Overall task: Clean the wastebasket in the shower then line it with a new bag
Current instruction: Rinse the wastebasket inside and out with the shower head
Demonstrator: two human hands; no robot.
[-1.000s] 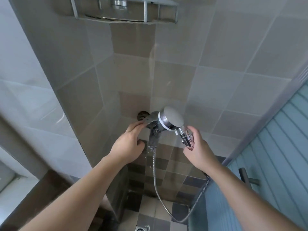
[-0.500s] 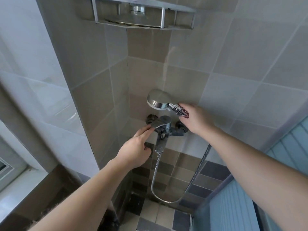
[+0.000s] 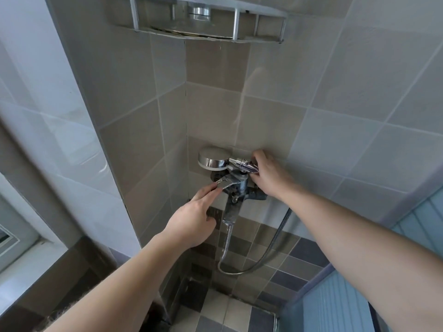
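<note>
Head camera view, looking forward and down into a tiled shower corner. The right hand (image 3: pixel 268 174) grips the handle of a chrome shower head (image 3: pixel 213 159), fingers curled round it, holding it level against the far wall just above the mixer tap (image 3: pixel 237 188). The left hand (image 3: pixel 194 219) reaches in from the near left with fingers extended, fingertips touching the end of the tap lever (image 3: pixel 224 182); it grips nothing. A metal hose (image 3: pixel 271 248) loops down from the tap and back up towards the right hand. A wire shelf (image 3: pixel 199 25) hangs high on the wall at the top of the view. Checked tiles cover the floor (image 3: pixel 223 310) below.

No water can be seen running. The wastebasket is not in view, nor is any bag, so its place cannot be told. Judging by this, rinsing may be starting or ending; lining with a new bag appears to remain.
</note>
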